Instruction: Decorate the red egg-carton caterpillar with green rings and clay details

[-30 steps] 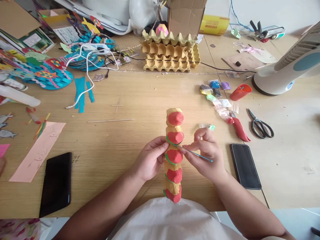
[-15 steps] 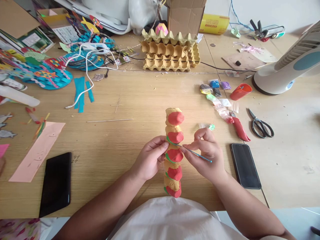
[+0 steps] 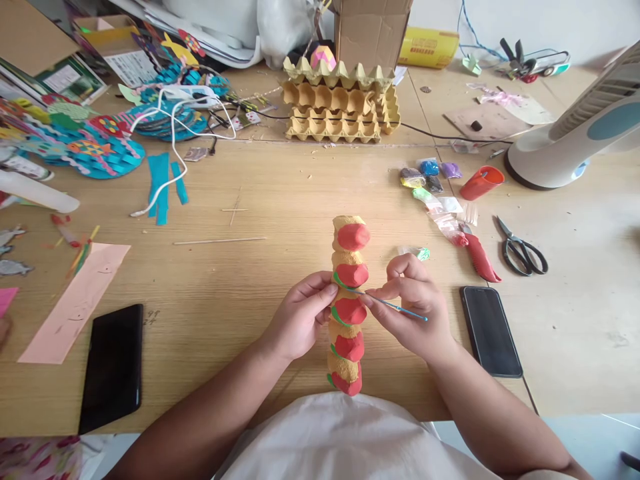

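A strip of egg carton point(image 3: 346, 330) stands out in front of me, its row of bumps covered in red with green along their left edges. My left hand point(image 3: 303, 317) grips the strip's left side near the second bump, thumb on top. Between the thumb and fingers of my right hand point(image 3: 413, 303) is a thin blue tool point(image 3: 407, 311), like a slim modelling stick. Its tip touches the green edge below the second red bump. The fingers of my left hand behind the strip are hidden.
Black scissors point(image 3: 523, 247), a phone point(image 3: 491, 331) and a red cup point(image 3: 481, 183) lie to the right, near small bags of coloured clay point(image 3: 429, 168). On the left are a black tablet point(image 3: 111, 368) and pink paper point(image 3: 75, 303). Egg cartons point(image 3: 337, 100) are stacked behind; a fan point(image 3: 560, 147) stands right.
The rear end of the blue tool has swung slightly up and to the right. The strip's top end has tilted a touch rightward. My left hand stays in place.
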`<action>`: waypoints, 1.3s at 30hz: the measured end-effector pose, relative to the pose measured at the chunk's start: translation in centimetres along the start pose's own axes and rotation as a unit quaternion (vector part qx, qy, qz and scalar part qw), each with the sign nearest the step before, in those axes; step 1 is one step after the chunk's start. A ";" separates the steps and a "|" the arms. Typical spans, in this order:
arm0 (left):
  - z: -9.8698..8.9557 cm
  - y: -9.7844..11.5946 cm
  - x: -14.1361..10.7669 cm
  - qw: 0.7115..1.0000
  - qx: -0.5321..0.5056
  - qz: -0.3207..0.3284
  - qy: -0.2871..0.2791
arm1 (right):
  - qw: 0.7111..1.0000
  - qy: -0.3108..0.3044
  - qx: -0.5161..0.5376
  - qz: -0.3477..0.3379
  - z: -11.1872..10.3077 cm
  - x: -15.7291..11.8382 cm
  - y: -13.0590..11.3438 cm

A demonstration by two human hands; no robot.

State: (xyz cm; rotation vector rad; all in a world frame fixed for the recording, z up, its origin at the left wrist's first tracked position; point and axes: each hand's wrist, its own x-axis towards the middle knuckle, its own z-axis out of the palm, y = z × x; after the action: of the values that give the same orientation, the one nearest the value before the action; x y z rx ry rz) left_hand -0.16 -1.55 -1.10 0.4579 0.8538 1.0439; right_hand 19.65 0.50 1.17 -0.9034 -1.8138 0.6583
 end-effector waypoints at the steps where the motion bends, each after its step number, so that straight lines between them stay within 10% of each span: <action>1: 0.0 0.0 0.0 1.000 0.002 0.001 -0.003 | 1.000 0.000 -0.007 -0.003 0.0 0.0 0.0; 39: -0.4 0.6 0.1 0.993 -0.080 -0.070 -0.041 | 0.998 0.012 0.064 0.019 0.4 0.0 0.7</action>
State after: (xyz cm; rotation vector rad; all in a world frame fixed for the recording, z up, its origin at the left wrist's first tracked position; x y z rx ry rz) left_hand -0.73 -1.20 -0.98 0.2982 0.7134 0.9493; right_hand 19.49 0.85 0.46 -0.8569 -1.7155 0.7751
